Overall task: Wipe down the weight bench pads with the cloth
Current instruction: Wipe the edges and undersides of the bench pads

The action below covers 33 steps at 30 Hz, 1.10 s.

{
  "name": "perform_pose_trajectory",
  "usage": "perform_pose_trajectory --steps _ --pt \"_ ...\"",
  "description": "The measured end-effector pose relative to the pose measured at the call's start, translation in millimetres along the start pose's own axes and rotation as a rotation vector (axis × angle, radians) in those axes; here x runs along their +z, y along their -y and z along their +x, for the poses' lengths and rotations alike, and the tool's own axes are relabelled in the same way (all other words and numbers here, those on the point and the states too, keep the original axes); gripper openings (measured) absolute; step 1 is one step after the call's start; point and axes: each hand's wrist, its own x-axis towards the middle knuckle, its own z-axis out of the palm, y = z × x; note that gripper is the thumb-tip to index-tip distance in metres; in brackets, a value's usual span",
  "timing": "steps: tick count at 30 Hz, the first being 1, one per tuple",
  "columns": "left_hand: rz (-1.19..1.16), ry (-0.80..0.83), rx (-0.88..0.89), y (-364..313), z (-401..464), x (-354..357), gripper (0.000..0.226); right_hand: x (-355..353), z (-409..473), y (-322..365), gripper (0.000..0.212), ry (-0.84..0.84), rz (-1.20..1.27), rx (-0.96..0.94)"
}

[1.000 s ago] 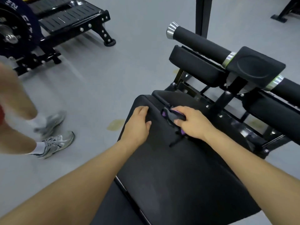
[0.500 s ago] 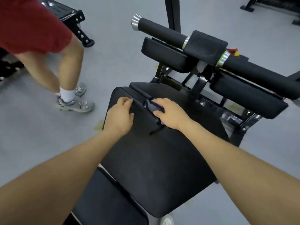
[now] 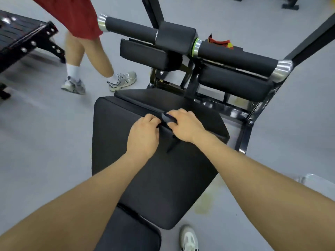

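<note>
Here, both hands at the bench pad point(image 3: 159, 178) far edge, right hand point(image 3: 184, 126) fingers clamped on dark cloth point(image 3: 167, 118), left hand point(image 3: 143, 136) fingers curled onto it.

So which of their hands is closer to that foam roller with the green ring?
The right. The right hand sits on the seat pad more or less below the foam roller. The left hand lies beside it, further to the left and nearer the camera.

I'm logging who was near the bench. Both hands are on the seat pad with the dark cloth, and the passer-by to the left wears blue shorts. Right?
Not quite: the head view shows the shorts are red, not blue. The rest holds: left hand and right hand are on the seat pad, with the dark cloth under the right hand's fingers.
</note>
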Motion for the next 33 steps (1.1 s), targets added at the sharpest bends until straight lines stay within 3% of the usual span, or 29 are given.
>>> perform_pose_trajectory --steps 4,9,16,23,29,31,33 --pt "0.005 0.006 -0.055 -7.6 -4.0 1.5 0.032 -3.9 -27.5 -21.0 0.043 -0.027 0.047 -0.009" --pt "0.015 0.02 -0.079 -15.9 -6.4 1.2 0.035 -14.4 -89.7 -69.8 0.041 -0.114 0.111 0.122" --pt "-0.042 -0.017 0.028 -37.6 -41.4 3.4 0.042 0.8 -121.8 -79.9 0.032 -0.383 0.876 0.479" --pt "-0.08 0.032 0.135 -47.7 -81.8 27.3 0.05 50.0 -137.2 -73.8 0.025 -0.623 1.417 0.598" --pt "-0.045 0.083 0.192 -45.0 -109.7 51.3 0.06 102.6 -164.7 -67.8 0.022 -0.316 1.308 0.74" --pt "-0.033 0.091 0.207 -42.7 -116.5 53.8 0.059 84.4 -158.8 -73.9 0.019 -0.325 1.305 0.719" --pt "-0.031 0.096 0.208 -40.4 -123.9 57.0 0.058 61.1 -151.6 -78.0 0.023 -0.438 1.35 0.678"
